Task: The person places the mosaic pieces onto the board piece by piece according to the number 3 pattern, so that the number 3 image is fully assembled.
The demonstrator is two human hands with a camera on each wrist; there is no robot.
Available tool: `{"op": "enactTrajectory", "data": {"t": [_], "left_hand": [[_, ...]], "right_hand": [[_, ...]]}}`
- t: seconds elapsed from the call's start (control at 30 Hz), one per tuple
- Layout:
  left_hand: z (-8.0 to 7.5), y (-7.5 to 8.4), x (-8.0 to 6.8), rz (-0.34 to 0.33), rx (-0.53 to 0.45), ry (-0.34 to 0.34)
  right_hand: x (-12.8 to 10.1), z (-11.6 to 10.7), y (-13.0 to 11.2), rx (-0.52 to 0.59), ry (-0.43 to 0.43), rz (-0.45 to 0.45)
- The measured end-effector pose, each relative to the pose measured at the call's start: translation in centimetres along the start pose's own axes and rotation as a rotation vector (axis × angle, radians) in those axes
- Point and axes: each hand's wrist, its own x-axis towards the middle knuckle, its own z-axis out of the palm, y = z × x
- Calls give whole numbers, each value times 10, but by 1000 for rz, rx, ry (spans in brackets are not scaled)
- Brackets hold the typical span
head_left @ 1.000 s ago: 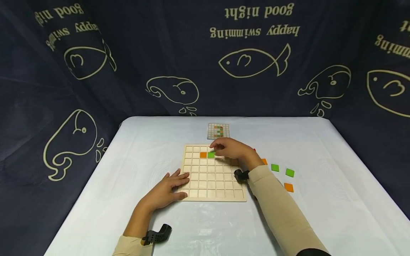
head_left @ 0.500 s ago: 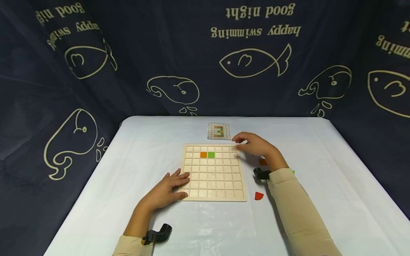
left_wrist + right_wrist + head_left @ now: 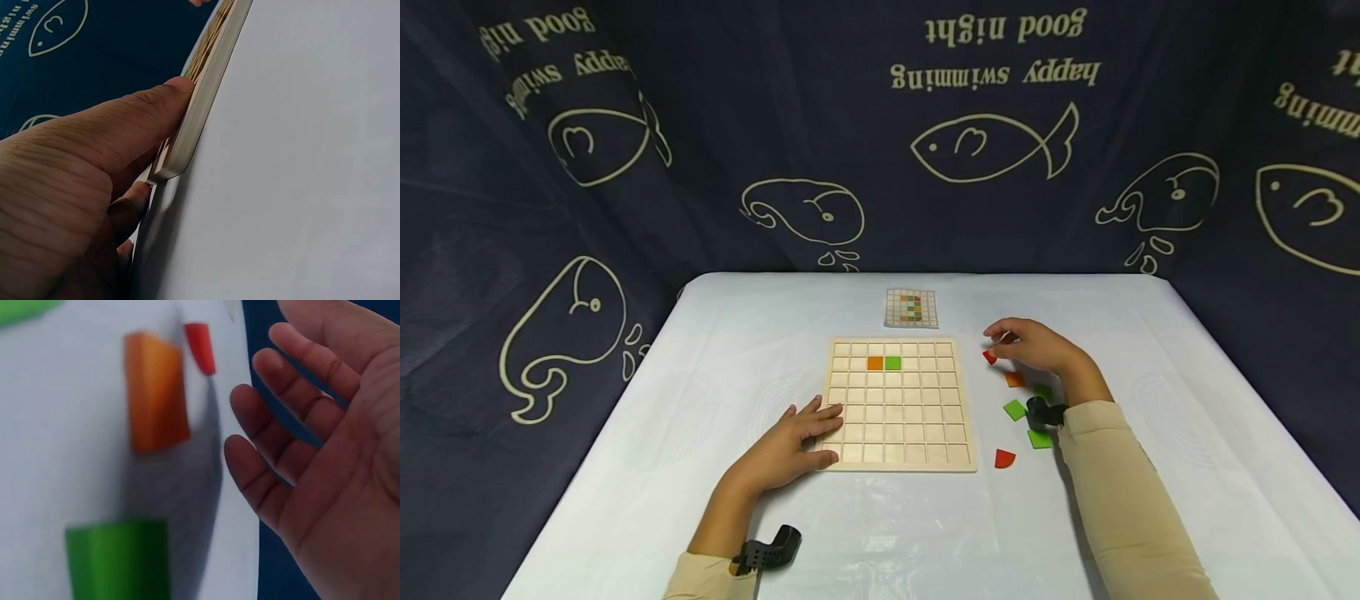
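My left hand [image 3: 801, 437] rests on the left edge of a wooden grid board [image 3: 895, 414], fingers spread and thumb near its front corner. In the left wrist view the thumb [image 3: 153, 112] lies along the board's edge [image 3: 199, 115]. An orange square tile [image 3: 876, 363] and a green square tile [image 3: 892, 363] sit side by side in the board's second row from the back. Right of the board, my right hand [image 3: 1033, 343] is held over a red quarter-round tile [image 3: 990, 357], fingertips close by it. The right wrist view shows those fingers loosely bent, nothing between them.
An orange tile [image 3: 1015, 380] and several green tiles [image 3: 1015, 410] lie below my right hand, partly under the wrist camera. Another red quarter-round tile [image 3: 1004, 459] lies nearer the front. A small pattern card [image 3: 911, 308] lies behind the board. Dark printed cloth [image 3: 820, 83] hangs behind the table.
My right hand has left the green tile on the board and moved right, over the loose tiles. The green tile stays in its cell. My left hand has not moved.
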Motion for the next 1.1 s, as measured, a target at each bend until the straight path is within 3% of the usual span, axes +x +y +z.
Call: {"op": "enactTrajectory", "data": {"t": [0.3, 0.53, 0.77, 1.1], "left_hand": [[-1, -2, -1, 7, 8, 0], [0, 0, -1, 13, 6, 4], [-1, 0, -1, -5, 14, 4], [0, 0, -1, 16, 14, 7]], "right_hand": [[3, 3, 15, -13, -55, 6], [3, 5, 16, -12, -60, -64], [9, 9, 14, -37, -52, 9], [9, 10, 13, -41, -55, 6]]}}
